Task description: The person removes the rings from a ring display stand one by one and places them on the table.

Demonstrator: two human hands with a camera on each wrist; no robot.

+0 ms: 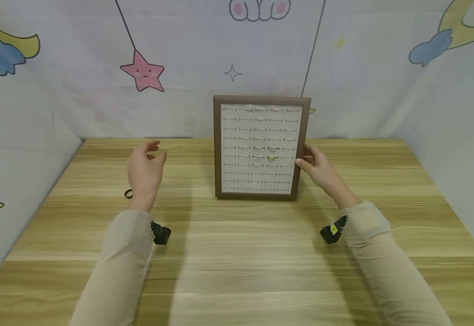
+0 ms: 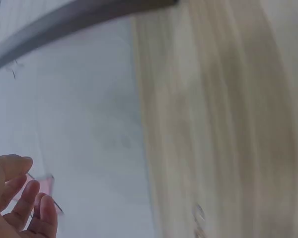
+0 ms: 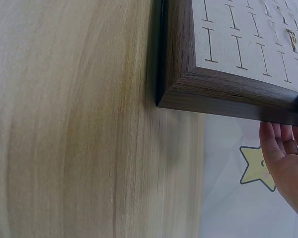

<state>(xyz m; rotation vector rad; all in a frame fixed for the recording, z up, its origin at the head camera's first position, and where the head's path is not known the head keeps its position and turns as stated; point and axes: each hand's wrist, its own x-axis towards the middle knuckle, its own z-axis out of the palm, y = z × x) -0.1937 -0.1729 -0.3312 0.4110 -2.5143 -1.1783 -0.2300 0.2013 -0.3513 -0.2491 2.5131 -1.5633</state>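
A brown-framed ring display board (image 1: 257, 197) stands upright on the table, its pale face cut with rows of short slots. My right hand (image 1: 322, 170) grips its right edge, thumb at the front and fingers behind, as the right wrist view also shows around the dark wooden frame (image 3: 228, 94). A gold ring (image 1: 272, 158) and a silvery ring (image 1: 273, 149) sit in slots right of the middle. To the left of the board my left hand (image 1: 145, 174) is raised over the table, fingers loosely bent and nothing between them; the left wrist view shows its fingertips (image 2: 27, 198) apart from the thumb.
A black ring (image 1: 128, 194) lies on the wooden table (image 1: 237, 271) beside the left wrist, and a thin clear or silvery ring (image 2: 198, 213) lies near it. Behind the board hangs a pale cloth (image 1: 188, 54) printed with stars and clouds.
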